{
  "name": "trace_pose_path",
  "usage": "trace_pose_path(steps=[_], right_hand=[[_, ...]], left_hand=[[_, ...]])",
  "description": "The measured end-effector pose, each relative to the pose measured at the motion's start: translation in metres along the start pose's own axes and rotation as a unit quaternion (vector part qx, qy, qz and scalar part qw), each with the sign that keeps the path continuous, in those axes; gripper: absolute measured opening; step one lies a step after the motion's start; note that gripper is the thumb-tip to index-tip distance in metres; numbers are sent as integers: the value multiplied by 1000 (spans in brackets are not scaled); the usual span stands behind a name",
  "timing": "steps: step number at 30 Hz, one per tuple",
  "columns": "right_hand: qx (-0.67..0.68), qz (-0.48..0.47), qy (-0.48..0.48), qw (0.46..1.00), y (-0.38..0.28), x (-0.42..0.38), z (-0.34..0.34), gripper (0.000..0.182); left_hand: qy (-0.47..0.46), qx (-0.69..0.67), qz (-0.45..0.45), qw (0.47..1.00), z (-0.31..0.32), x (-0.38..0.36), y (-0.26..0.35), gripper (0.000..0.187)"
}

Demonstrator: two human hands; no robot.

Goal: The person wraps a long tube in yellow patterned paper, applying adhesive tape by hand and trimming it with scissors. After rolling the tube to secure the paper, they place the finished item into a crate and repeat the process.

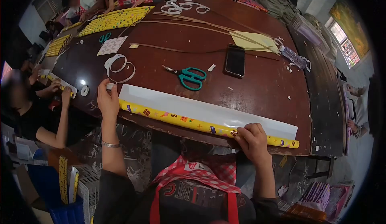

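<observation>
A yellow patterned paper roll (181, 118) lies along the near table edge, its white sheet (189, 105) partly unrolled behind it. At the roll's left end, my left hand (108, 101) is closed around a small white tape roll (109, 86). My right hand (253, 140) rests on the roll towards its right end, fingers curled over it. Teal-handled scissors (191, 78) lie beyond the sheet, blades pointing left. White strip loops (120, 69) sit just beyond my left hand.
A black phone (235, 61), yellow paper (253, 41), long brown strips (181, 51) and a plastic bottle (292, 56) are on the table (269, 91). Yellow rolls (112, 22) lie at the back left. A co-worker (36, 111) sits at the left; others stand beyond.
</observation>
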State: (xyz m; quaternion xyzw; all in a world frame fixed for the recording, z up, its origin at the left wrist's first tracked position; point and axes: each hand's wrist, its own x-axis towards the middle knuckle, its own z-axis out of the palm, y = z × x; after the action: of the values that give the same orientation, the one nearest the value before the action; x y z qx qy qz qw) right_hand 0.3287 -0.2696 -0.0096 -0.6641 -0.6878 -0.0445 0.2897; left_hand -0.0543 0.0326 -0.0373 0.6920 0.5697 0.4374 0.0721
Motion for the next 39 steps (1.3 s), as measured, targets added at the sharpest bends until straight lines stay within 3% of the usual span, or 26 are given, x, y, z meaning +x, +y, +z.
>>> trace_pose_path(steps=[3,4,7,9,14,19,24,26,27,29,31,33,34,37,39], right_hand=[[-4,8,2,1000,-2,0,-1,24],[-2,-6,2,1000,-2,1,0,24],[9,-25,6,1000,-4,4,7,25],[14,-29,3,999,-10,9,13,24],[-11,6,18,1000,-12,9,18,20],[26,-20,22,999,-10,8,22,18],[25,3,12,1000,-8,10,31,22],[41,-13,-1,999,-9,13,36,24],[56,-17,2,998,-12,14,35,24],[59,-12,1,998,-17,16,38,24],[69,3,-57,996,-17,18,36,24],[136,53,-90,985,-12,25,58,23],[134,56,-86,986,-13,23,56,23],[378,79,-19,922,-16,17,43,38],[360,55,11,931,-16,14,46,37]], left_hand=[[-4,-19,67,998,11,25,18,31],[-33,-54,42,997,19,29,35,30],[-91,-35,119,988,55,43,66,28],[-140,70,140,978,83,52,74,29],[-181,116,190,958,116,72,61,25],[-166,105,239,951,119,85,53,38],[-154,109,268,945,120,72,118,34],[-232,-39,232,944,124,49,168,28],[-217,-97,303,923,130,34,194,21],[-420,-242,212,849,134,-12,260,18],[-522,-274,250,768,117,-67,333,15],[-595,-254,363,670,130,-103,375,14],[-613,-237,412,631,138,-122,392,14],[-655,-139,521,530,149,-158,419,16],[-609,-144,569,534,156,-166,416,15]])
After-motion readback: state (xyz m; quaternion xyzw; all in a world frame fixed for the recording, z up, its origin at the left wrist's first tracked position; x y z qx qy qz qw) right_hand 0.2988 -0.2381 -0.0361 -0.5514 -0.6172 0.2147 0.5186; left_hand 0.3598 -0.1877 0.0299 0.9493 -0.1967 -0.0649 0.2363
